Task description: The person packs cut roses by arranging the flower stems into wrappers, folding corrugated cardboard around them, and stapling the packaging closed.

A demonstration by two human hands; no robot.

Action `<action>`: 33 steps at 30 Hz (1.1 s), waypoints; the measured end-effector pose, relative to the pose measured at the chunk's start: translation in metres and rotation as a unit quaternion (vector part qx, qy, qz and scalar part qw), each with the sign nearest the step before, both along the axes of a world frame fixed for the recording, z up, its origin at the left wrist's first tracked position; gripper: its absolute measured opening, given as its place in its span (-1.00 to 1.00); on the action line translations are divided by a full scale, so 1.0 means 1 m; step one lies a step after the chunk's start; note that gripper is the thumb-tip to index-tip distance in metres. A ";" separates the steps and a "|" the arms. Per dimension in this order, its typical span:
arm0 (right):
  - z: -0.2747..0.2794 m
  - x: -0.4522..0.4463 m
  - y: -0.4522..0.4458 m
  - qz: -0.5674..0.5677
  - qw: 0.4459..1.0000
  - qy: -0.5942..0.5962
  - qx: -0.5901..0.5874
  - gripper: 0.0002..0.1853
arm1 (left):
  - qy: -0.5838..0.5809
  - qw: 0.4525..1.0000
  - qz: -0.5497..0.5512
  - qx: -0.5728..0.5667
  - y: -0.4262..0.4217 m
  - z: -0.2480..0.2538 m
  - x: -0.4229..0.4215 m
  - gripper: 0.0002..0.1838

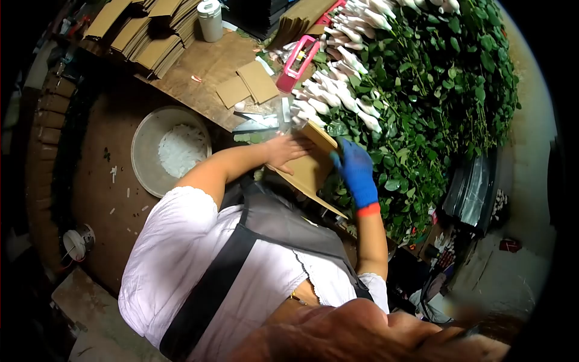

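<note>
A bent cardboard sheet (315, 166) lies at the table's near edge, in front of my body. My left hand (291, 151), bare, rests flat on its left part with the fingers stretched out. On the right, my right hand (356, 166) in a blue glove with a red cuff is closed on the sheet's far right edge, the thumb towards the inner face. Just beyond the sheet are rose stems whose heads are wrapped in white sleeves (329, 93). Whether anything lies under the cardboard is hidden.
Leafy green stems (416, 127) fill the right side. A pink-framed tool (297, 63), loose cardboard pieces (256, 82), a white canister (210, 21) and cardboard stacks (158, 51) are on the table (199, 63). A bucket (145, 160) of white scraps stands left.
</note>
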State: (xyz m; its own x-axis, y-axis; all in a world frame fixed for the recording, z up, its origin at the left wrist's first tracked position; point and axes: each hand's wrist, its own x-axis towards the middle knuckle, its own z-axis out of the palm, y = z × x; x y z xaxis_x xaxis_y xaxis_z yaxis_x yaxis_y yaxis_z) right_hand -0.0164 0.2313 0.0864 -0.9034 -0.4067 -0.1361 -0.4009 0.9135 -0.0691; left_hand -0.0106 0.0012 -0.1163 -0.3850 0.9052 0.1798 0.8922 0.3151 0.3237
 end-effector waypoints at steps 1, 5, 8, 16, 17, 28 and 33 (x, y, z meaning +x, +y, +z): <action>0.021 0.011 -0.006 0.060 0.991 0.105 -0.060 -0.40 | 0.010 1.000 0.006 -0.004 0.000 0.002 -0.003 0.09; 0.056 0.047 -0.055 0.077 0.972 -0.121 -0.187 -0.37 | -0.128 0.973 -0.040 -0.186 0.002 0.031 -0.012 0.03; 0.005 0.071 -0.090 0.092 0.963 -0.252 0.021 -0.45 | -0.013 1.000 0.013 -0.006 0.009 -0.028 -0.002 0.05; -0.033 -0.070 -0.204 0.090 0.988 0.004 -0.124 -0.58 | -0.037 0.997 0.064 -0.036 -0.015 0.055 -0.004 -0.09; -0.062 -0.096 -0.217 0.071 0.993 0.030 -0.093 -0.54 | 0.002 0.984 0.084 0.154 0.013 -0.035 0.002 0.13; -0.105 -0.158 -0.223 0.022 0.997 0.048 0.060 -0.69 | -0.081 0.995 0.051 -0.006 0.019 -0.022 -0.001 -0.11; 0.033 -0.060 -0.170 -0.013 0.964 -0.012 -0.264 -0.71 | -0.098 0.990 0.053 0.082 0.022 -0.031 0.002 -0.20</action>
State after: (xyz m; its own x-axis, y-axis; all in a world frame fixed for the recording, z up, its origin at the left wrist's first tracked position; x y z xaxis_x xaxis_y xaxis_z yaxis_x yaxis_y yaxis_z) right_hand -0.0764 0.0614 0.1197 -0.9133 -0.4025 0.0620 -0.3706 0.7584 -0.5362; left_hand -0.0086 0.0229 -0.1471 -0.5182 0.8228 0.2334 0.7715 0.3319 0.5428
